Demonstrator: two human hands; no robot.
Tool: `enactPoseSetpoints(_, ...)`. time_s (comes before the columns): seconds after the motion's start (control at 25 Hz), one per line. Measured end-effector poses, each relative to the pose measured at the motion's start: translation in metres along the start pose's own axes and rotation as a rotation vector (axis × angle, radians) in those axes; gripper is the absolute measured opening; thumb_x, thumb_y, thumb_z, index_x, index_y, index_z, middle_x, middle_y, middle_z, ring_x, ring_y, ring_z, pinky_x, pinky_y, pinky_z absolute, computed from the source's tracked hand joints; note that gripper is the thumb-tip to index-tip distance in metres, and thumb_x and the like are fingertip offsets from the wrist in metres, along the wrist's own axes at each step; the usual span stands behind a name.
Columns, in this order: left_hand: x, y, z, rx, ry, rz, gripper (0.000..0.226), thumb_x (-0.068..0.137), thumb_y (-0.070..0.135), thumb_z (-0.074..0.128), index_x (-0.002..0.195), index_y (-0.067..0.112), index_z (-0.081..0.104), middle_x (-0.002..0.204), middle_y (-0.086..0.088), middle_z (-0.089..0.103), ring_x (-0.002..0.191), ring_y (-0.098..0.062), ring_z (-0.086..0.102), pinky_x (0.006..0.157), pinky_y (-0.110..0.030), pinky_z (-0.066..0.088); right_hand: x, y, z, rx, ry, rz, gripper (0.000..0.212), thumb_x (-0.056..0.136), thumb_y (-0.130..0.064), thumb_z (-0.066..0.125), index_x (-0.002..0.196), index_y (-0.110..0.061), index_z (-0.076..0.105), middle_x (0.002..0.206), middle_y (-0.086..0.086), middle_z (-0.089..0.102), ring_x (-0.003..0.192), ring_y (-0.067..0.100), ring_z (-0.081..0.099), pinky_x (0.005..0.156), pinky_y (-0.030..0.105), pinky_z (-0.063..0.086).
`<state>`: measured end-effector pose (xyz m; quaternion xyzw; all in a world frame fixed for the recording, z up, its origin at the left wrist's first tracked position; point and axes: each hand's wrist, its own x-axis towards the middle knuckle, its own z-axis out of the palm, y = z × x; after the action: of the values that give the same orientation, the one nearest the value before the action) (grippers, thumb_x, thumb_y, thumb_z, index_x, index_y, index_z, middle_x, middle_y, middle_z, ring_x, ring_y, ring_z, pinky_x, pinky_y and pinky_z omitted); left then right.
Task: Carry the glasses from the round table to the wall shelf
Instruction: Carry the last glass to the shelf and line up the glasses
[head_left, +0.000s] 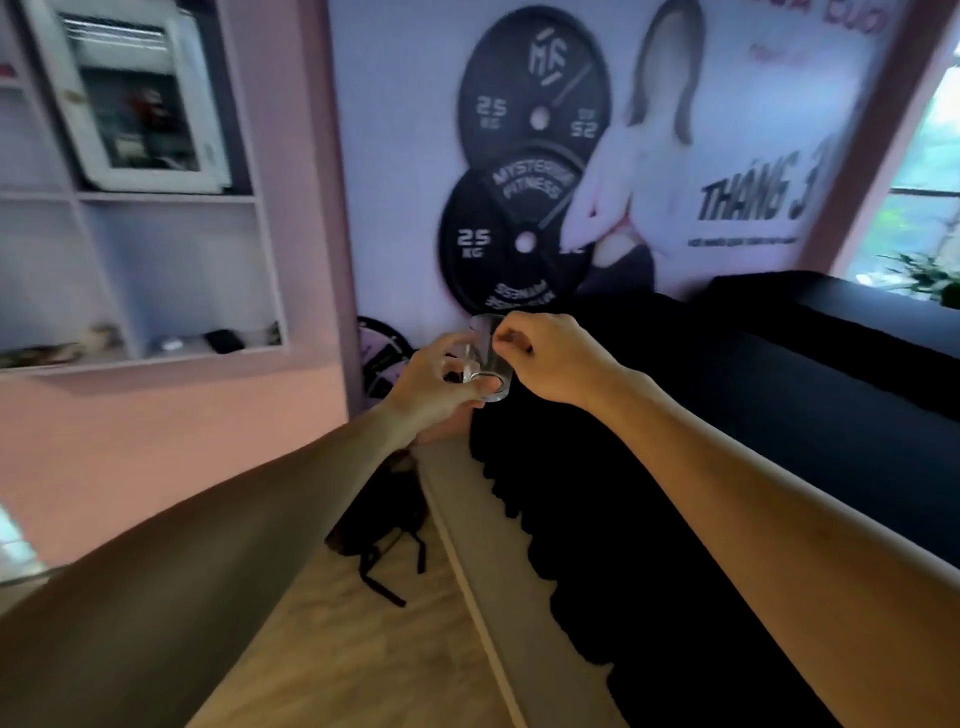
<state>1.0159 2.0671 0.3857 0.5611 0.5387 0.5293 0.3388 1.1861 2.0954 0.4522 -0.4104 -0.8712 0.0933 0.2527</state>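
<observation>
A small clear glass (488, 358) is held up in front of me, at the middle of the view. My left hand (439, 384) grips it from below and the left, with fingers round its base. My right hand (550, 358) pinches its rim from the right. The wall shelf (140, 197), pale with open compartments, hangs at the upper left, well to the left of the glass. The round table is out of sight.
A dark sofa (753, 441) fills the right side below a fitness poster (571, 156). A black bag (387, 525) lies on the wooden floor by the pink wall. Small items (223, 340) sit on the shelf's lower board. A window with plants (930, 270) is far right.
</observation>
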Motion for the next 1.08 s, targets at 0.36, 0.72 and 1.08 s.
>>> enactPoseSetpoints(0.36,0.159,-0.071,-0.187,0.08,0.204,-0.047,0.054,0.07,0.02,0.087,0.115,0.036,0.062,0.096,0.01,0.067,0.09,-0.01,0.07,0.083,-0.032,0.059,0.255,-0.04,0.124,0.098,-0.119,-0.198,0.019,0.097,-0.028,0.053,0.111,-0.022,0.064,0.101,-0.002,0.069,0.086,0.016,0.065,0.074,0.031,0.055)
enactPoseSetpoints(0.72,0.322,-0.135,-0.338,0.138,0.425,-0.073,0.066,0.072,0.024,0.086,0.13,0.03,0.055,0.109,-0.004,0.066,0.079,-0.015,0.074,0.066,-0.025,0.061,0.502,-0.067,0.238,0.2,-0.154,-0.404,0.017,0.098,-0.03,0.054,0.107,-0.022,0.065,0.096,-0.003,0.066,0.087,0.016,0.063,0.08,0.032,0.053)
enactPoseSetpoints(1.08,0.363,-0.178,-0.54,0.214,0.796,-0.158,0.064,0.077,0.015,0.081,0.133,0.025,0.052,0.116,-0.015,0.065,0.086,-0.029,0.073,0.062,-0.022,0.058,0.682,-0.213,0.36,0.297,-0.265,-0.745,0.02,0.097,-0.029,0.057,0.11,-0.017,0.064,0.105,0.007,0.071,0.088,0.021,0.065,0.078,0.029,0.052)
